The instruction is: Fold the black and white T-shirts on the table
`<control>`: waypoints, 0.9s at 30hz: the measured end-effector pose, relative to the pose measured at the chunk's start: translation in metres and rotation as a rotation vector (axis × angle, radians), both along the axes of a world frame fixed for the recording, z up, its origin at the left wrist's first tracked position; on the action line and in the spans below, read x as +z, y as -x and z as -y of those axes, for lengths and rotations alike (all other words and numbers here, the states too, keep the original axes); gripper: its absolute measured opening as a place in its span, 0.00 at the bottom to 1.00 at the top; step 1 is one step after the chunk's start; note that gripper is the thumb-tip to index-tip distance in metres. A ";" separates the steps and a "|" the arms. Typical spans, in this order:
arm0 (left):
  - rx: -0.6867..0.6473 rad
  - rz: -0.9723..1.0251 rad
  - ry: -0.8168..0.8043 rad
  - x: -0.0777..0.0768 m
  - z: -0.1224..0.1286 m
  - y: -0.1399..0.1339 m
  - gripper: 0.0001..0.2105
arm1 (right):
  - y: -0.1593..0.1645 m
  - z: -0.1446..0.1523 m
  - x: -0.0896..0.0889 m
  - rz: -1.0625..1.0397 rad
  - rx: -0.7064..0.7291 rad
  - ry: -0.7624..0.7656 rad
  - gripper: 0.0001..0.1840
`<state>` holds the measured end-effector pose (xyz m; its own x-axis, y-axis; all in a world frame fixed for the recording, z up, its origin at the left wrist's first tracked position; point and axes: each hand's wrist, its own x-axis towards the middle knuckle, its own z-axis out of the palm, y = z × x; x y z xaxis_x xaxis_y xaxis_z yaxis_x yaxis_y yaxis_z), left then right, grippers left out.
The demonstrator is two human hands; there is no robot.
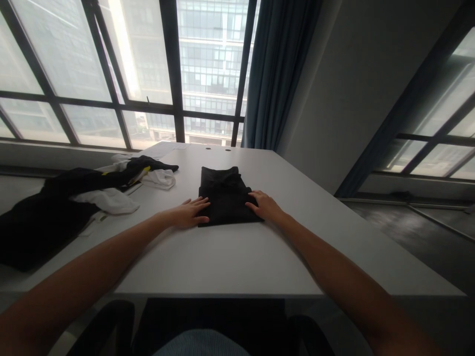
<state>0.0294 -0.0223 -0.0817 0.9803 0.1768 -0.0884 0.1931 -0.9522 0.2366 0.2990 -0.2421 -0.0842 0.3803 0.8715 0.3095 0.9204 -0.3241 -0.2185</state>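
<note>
A black folded garment point(228, 200) lies flat on the white table point(222, 262) in front of me, its kind hidden by the folds. My left hand point(191, 212) rests at its left edge, fingers stretched out and lying on the cloth. At the opposite edge, my right hand point(264, 205) touches the cloth with its fingers spread and the thumb apart. Neither hand grips the fabric. The far end of the garment is narrower, with a few raised folds near its middle.
A loose heap of black clothes point(55, 207) and white cloth point(111, 201) covers the table's left side, with a small yellow patch showing. Windows point(213, 64) and a blue curtain point(276, 74) stand behind the table. Chair armrests point(115, 321) are below its front edge.
</note>
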 end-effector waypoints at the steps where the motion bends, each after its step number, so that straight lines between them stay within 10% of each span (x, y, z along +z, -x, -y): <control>1: -0.004 -0.012 0.004 0.001 0.000 0.000 0.42 | 0.000 -0.001 -0.003 -0.018 0.006 0.015 0.28; 7: -0.029 -0.014 0.039 0.020 -0.002 0.007 0.46 | -0.002 -0.003 -0.008 -0.117 0.063 0.002 0.28; 12: -0.063 0.145 0.088 0.034 -0.006 0.013 0.28 | 0.001 -0.003 0.000 -0.203 0.068 -0.098 0.26; 18: 0.320 0.339 -0.150 0.017 -0.018 0.005 0.25 | 0.002 -0.008 -0.005 -0.190 -0.016 -0.112 0.26; 27: 0.328 0.416 0.085 0.007 -0.031 -0.004 0.11 | -0.011 -0.018 -0.010 -0.280 0.050 -0.226 0.21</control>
<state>0.0331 0.0089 -0.0750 0.8299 0.4889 0.2686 0.3508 -0.8318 0.4302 0.3104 -0.2239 -0.0943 0.4360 0.8127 0.3865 0.8283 -0.1945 -0.5254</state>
